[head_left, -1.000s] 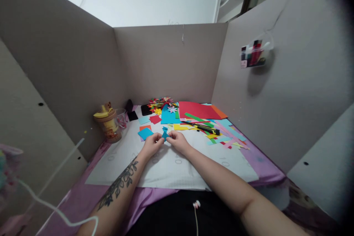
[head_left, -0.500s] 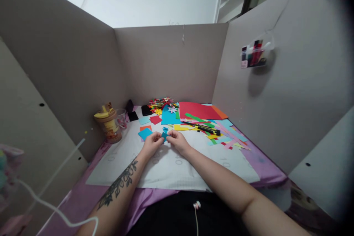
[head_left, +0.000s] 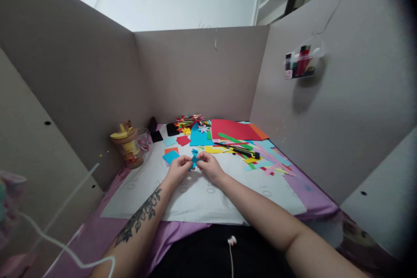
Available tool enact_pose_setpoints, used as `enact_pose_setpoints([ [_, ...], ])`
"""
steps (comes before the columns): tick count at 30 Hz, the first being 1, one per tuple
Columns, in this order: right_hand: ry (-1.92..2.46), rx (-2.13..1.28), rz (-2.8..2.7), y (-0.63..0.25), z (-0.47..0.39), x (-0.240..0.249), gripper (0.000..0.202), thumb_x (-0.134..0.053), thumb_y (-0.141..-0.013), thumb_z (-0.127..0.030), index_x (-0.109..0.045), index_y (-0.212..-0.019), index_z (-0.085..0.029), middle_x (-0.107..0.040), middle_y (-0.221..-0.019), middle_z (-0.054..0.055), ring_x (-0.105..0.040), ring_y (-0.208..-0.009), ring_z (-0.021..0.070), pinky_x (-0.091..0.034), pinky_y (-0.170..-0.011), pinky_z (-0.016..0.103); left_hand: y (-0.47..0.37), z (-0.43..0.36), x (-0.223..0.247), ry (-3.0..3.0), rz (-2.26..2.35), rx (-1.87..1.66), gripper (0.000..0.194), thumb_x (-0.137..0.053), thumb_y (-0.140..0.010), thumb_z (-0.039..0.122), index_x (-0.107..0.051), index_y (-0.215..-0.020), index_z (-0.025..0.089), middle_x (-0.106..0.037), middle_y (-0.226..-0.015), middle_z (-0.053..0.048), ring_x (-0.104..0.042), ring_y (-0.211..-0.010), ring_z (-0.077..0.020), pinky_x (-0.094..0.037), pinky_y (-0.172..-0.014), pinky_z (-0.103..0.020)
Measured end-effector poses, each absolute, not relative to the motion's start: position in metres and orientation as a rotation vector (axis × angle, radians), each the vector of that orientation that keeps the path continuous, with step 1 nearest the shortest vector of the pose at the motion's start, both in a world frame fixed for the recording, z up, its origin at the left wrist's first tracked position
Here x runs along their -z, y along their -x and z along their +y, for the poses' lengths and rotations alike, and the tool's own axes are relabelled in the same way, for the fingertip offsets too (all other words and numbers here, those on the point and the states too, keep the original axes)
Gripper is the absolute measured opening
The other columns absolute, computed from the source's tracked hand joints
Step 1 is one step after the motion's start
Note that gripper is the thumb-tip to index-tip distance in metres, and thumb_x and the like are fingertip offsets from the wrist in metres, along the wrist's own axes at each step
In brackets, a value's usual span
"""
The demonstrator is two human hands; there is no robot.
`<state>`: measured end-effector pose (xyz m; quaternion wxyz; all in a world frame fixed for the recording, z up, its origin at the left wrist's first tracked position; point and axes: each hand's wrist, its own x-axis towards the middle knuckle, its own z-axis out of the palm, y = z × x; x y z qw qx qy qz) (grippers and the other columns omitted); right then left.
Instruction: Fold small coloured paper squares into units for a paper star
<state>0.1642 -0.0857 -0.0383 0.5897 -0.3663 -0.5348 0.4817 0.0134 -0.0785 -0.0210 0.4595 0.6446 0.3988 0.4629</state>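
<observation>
Between my hands is a small piece of folded blue paper [head_left: 194, 161], held just above the white sheet [head_left: 208, 208]. My left hand [head_left: 178, 168] pinches its left side, and my right hand [head_left: 210, 166] pinches its right side. Parts of the paper are hidden by my fingertips, so its exact folds cannot be made out. Another small blue paper piece [head_left: 194, 152] shows just beyond my fingers. To the left of my hands lie blue paper squares [head_left: 170, 157], with an orange square [head_left: 171, 150] partly beneath them.
Folded paper stars [head_left: 189, 121] are heaped at the back. Red sheets [head_left: 231, 130] lie at the back right, with a black-and-yellow utility knife [head_left: 243, 152] and coloured paper strips [head_left: 270, 160] in front. A lidded cup [head_left: 128, 147] stands left. Grey panels [head_left: 198, 74] enclose the table.
The blue paper between my fingers has changed angle and now shows a brighter, more folded shape. Both hands stay in nearly the same place.
</observation>
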Motion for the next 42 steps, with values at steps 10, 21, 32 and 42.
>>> enact_pose_setpoints([
  [10,0.879,-1.114,-1.27,-0.162,-0.09,0.033,0.012,-0.057,-0.061,-0.019,-0.055,-0.073,-0.018,-0.052,-0.064,-0.004,-0.045,-0.052,0.0088,-0.036,-0.05,0.02,-0.014,-0.079,0.02,-1.551,0.982,-1.15,0.022,-0.065,-0.066,0.03,-0.06,-0.079,0.013,-0.064,-0.064,-0.001,-0.058,-0.057,-0.0117,-0.044,-0.056,-0.022],
  [21,0.905,-1.072,-1.256,-0.163,-0.089,0.036,0.012,-0.053,-0.062,-0.018,-0.057,-0.073,-0.017,-0.053,-0.058,-0.004,-0.047,-0.052,0.0097,-0.036,-0.049,0.02,-0.015,-0.079,0.02,-1.51,0.953,-1.182,0.017,-0.062,-0.064,0.023,-0.056,-0.077,0.014,-0.054,-0.055,0.004,-0.051,-0.05,-0.0083,-0.039,-0.051,-0.019],
  [32,0.784,-1.126,-1.205,-0.163,-0.09,0.034,0.007,-0.059,-0.062,-0.019,-0.057,-0.069,-0.018,-0.06,-0.059,-0.002,-0.056,-0.056,0.0127,-0.042,-0.055,0.024,-0.017,-0.082,0.014,-1.316,0.884,-1.198,0.011,-0.057,-0.059,0.021,-0.057,-0.069,0.015,-0.058,-0.057,0.001,-0.054,-0.052,-0.0105,-0.039,-0.05,-0.02],
  [42,0.893,-0.839,-1.541,-0.173,-0.101,0.028,0.013,-0.052,-0.067,-0.017,-0.065,-0.066,-0.018,-0.063,-0.063,0.001,-0.057,-0.06,0.0146,-0.044,-0.059,0.026,-0.01,-0.08,0.018,-1.409,0.93,-1.189,0.012,-0.058,-0.064,0.025,-0.064,-0.067,0.014,-0.061,-0.059,-0.001,-0.054,-0.054,-0.0112,-0.042,-0.053,-0.022],
])
